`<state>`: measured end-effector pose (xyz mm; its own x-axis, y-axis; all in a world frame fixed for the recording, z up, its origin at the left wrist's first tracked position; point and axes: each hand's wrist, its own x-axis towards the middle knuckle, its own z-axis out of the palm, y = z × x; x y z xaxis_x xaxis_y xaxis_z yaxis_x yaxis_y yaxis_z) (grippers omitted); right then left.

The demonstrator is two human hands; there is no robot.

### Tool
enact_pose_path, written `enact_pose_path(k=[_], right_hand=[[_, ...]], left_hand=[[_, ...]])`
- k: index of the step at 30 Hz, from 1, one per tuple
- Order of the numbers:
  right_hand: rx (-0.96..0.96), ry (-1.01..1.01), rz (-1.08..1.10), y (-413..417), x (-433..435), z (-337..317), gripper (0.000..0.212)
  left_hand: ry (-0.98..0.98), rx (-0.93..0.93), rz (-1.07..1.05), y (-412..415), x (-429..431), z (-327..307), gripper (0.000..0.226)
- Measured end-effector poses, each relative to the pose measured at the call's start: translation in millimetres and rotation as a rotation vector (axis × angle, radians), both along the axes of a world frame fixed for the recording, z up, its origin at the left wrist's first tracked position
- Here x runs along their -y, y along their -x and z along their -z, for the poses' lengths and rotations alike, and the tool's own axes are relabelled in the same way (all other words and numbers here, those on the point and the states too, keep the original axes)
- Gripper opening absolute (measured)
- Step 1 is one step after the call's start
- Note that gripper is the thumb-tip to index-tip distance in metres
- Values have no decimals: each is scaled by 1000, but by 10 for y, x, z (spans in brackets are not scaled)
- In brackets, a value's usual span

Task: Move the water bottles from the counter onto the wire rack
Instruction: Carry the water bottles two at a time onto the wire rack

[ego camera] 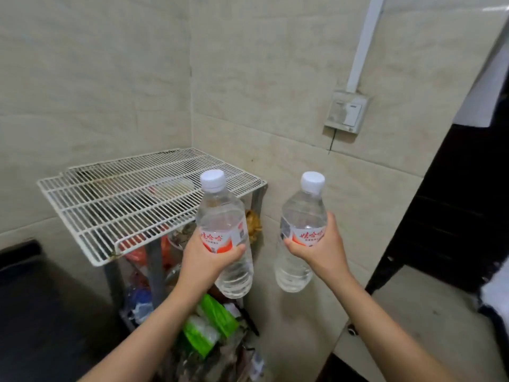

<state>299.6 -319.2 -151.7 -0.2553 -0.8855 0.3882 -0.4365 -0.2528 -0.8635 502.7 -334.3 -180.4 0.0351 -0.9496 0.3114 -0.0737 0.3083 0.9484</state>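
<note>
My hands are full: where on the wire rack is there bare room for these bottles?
The wire rack top looks bare from its front-left corner back to the tiled walls; the pale oval seems to lie under the grid. The bottle in the left hand hides its right front corner. Underneath it is crowded with green packets and bags.

A grimy switch box [346, 111] sits at two o'clock on the beige tiled wall [110, 64], with a white conduit [363, 42] rising from it toward one o'clock. Green packets [212, 323] lie among clutter at six o'clock. A dark cabinet [454, 216] stands at three o'clock and a black surface [41, 312] at eight o'clock.
</note>
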Motion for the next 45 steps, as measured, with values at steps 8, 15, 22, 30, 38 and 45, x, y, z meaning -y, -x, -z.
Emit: enact_pose_path(k=[8,15,22,30,38,45], right_hand=[[39,165,-284,-23,1023,-639,62],[149,79,-437,-399,1921,-797,62],[158,-17,-463,-851,3005,-766,55],[46,-90,-409,-1581,4373,-706,60],[94,-190,-296,-1905,5424,-441,71],[61,-118,-404,-2134,5861,-722,66]], left_hand=[[181,-218,-307,-90,448,-612,48],[131,-153,-424,-506,733,-822,44],[87,-176,-484,-1027,1397,-859,39],[20,-160,-555,-1631,2119,-870,24],[-51,-189,-663,-1967,2415,-753,52],[-89,-149,-786,-2029,2526,-728,60]])
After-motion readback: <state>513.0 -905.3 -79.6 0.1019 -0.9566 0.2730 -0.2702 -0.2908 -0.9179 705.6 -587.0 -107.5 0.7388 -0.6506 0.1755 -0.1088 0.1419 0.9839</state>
